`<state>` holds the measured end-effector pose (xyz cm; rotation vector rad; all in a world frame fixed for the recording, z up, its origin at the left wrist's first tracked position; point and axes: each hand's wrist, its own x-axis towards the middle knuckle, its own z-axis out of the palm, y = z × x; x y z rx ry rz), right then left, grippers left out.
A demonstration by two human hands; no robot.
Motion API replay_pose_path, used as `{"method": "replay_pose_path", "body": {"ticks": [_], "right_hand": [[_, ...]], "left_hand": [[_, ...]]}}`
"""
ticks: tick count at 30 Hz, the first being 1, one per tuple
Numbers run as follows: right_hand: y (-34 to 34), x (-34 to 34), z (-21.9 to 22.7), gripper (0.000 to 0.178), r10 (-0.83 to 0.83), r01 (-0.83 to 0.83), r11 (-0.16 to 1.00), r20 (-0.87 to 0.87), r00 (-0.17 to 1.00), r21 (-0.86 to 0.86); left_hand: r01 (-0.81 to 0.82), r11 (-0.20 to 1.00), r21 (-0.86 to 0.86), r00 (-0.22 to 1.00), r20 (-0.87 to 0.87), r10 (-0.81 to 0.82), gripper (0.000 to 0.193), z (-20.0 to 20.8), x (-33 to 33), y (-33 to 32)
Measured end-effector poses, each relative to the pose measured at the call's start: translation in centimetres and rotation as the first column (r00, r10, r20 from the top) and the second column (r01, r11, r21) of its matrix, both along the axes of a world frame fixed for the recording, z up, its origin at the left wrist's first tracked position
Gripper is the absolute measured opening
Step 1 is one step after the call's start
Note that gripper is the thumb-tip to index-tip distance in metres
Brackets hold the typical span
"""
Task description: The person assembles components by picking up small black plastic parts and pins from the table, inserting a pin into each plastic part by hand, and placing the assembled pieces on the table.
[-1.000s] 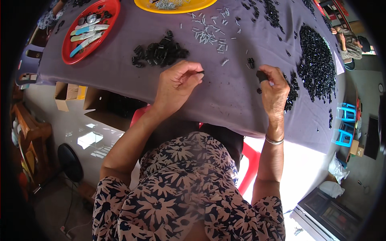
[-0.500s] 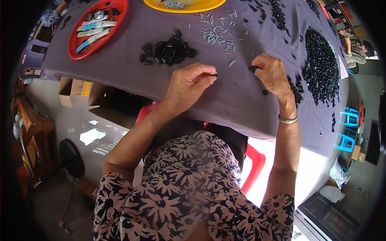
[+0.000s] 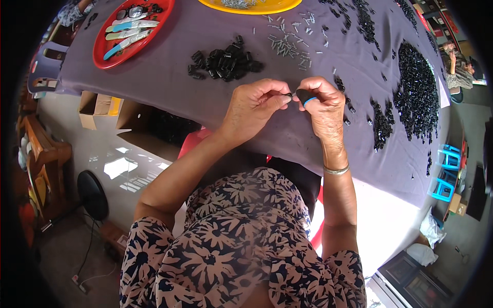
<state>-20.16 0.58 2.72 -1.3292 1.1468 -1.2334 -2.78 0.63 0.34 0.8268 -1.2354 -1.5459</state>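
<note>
My left hand (image 3: 255, 106) is closed in a pinch, with a small black piece (image 3: 289, 95) between thumb and forefinger. Close beside it, almost touching, is my right hand (image 3: 324, 105), its fingers also pinched together. A dark cover with a blue edge (image 3: 306, 96) sits at my right thumb; whatever those fingertips hold is hidden. Beyond my left hand lies a heap of black shiny pieces (image 3: 226, 61). Thin silvery metal pins (image 3: 287, 46) are scattered on the cloth past both hands. Several more black pieces (image 3: 349, 105) lie just right of my right hand.
Purple cloth (image 3: 174, 82) covers the table. A red tray (image 3: 97, 56) with knife-like tools stands far left, a yellow tray (image 3: 251, 11) with pins at the back. Large black heaps (image 3: 416, 92) spread to the right. An open cardboard box (image 3: 138, 136) is below the table's left edge.
My right hand has moved left, up to my left hand, and its wrist has turned. The left hand keeps its pinch on the small black piece. The whole view has shifted slightly.
</note>
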Motion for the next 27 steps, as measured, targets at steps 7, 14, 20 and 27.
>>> {"method": "replay_pose_path", "body": {"ticks": [7, 14, 20, 27], "right_hand": [[0.3, 0.5, -0.8, 0.018, -0.059, 0.06, 0.998, 0.037, 0.998, -0.035], [0.4, 0.3, -1.0, 0.02, -0.048, 0.043, 0.994, -0.043, 0.998, -0.099], [0.8, 1.1, -1.0, 0.023, -0.06, 0.064, 0.99, 0.034, 0.998, -0.127], [0.9, 1.7, -0.7, 0.023, -0.047, 0.069, 0.983, 0.129, 0.991, -0.171]], "left_hand": [[-0.016, 1.0, 0.002, 1.0, -0.002, 0.016, 0.012, 0.1, -0.1, 0.1], [-0.051, 0.998, -0.035, 0.999, 0.014, 0.052, 0.013, 0.1, -0.3, 0.2], [-0.07, 0.997, -0.041, 0.998, 0.005, 0.07, 0.01, 0.2, -0.3, 0.4], [-0.058, 0.998, -0.02, 0.996, -0.073, 0.057, 0.01, 0.1, -0.4, 0.2]]}}
